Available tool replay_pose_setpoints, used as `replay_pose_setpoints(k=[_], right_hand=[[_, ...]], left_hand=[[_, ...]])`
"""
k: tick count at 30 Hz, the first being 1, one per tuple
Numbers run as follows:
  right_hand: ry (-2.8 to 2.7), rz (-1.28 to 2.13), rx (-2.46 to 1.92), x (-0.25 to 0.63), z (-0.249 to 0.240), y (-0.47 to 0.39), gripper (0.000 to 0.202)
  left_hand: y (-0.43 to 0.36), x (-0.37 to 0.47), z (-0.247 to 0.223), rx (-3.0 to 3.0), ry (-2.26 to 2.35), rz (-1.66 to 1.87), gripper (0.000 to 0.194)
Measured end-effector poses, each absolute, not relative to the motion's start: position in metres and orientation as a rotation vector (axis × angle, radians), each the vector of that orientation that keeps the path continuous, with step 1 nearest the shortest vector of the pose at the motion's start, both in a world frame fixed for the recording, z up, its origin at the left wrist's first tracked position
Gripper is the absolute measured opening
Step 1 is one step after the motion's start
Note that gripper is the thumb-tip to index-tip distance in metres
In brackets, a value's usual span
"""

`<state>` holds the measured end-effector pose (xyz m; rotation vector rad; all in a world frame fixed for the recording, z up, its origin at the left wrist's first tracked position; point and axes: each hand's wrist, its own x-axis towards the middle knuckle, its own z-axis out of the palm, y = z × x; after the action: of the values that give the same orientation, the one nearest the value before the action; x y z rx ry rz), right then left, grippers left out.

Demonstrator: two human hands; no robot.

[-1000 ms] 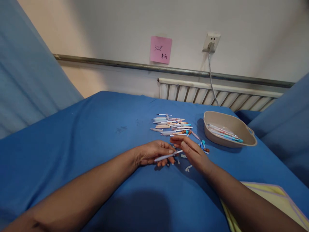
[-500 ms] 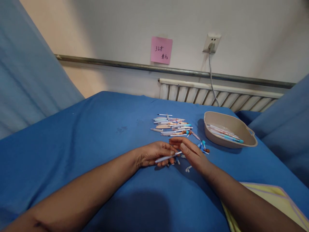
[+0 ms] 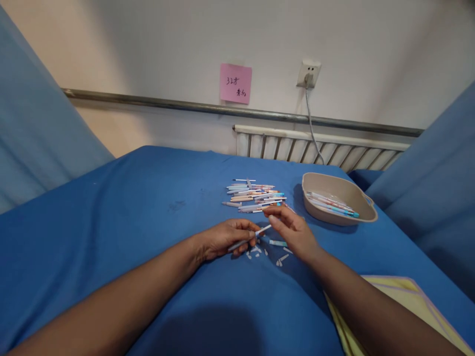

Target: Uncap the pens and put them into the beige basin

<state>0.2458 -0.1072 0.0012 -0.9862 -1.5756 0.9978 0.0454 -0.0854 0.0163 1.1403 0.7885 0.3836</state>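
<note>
My left hand point(image 3: 232, 237) is closed around the grey barrel of a pen point(image 3: 237, 245). A thin white refill point(image 3: 264, 229) sticks out of the barrel towards the right. At the refill's far end is my right hand point(image 3: 291, 230), its fingers loosely curved and the thumb apart from them; whether it touches the refill I cannot tell. Below the hands, small white pen parts point(image 3: 280, 261) are scattered on the blue cloth point(image 3: 178, 301). A teal and white piece point(image 3: 278, 243) lies beside the right hand. Beyond the hands is a pile of pens and refills point(image 3: 252, 195).
A beige basket point(image 3: 365, 212) holding several pens stands at the right. Yellow cloth point(image 3: 401, 296) lies under my right forearm. Behind the table are a radiator point(image 3: 274, 143), a metal rail point(image 3: 166, 104), a plugged-in cable point(image 3: 311, 128) and a pink note point(image 3: 235, 83). Blue curtains point(image 3: 40, 113) hang at both sides.
The view has shifted slightly to the right. The pen in my left hand has slid back between the fingers, showing more of the white refill. My right fingers are more curved.
</note>
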Motion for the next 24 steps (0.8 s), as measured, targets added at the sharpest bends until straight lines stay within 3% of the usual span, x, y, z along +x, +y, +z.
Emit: replay_pose_setpoints(k=[4,9,24], right_hand=[[-1.847,0.762,-1.116,0.246,-0.004,-0.105,0.019],[-2.101,0.622,-1.034,0.248,-0.002,-0.107,0.017],[-2.220,0.545,-1.097,0.259,-0.004,-0.100,0.014]], left_hand=[[-0.083,0.043,0.015,1.253,0.859,0.476,0.035],[-0.083,0.045,0.014,1.344,0.906,0.547,0.039],[-0.074,0.030,0.020,1.531,0.940,0.511,0.030]])
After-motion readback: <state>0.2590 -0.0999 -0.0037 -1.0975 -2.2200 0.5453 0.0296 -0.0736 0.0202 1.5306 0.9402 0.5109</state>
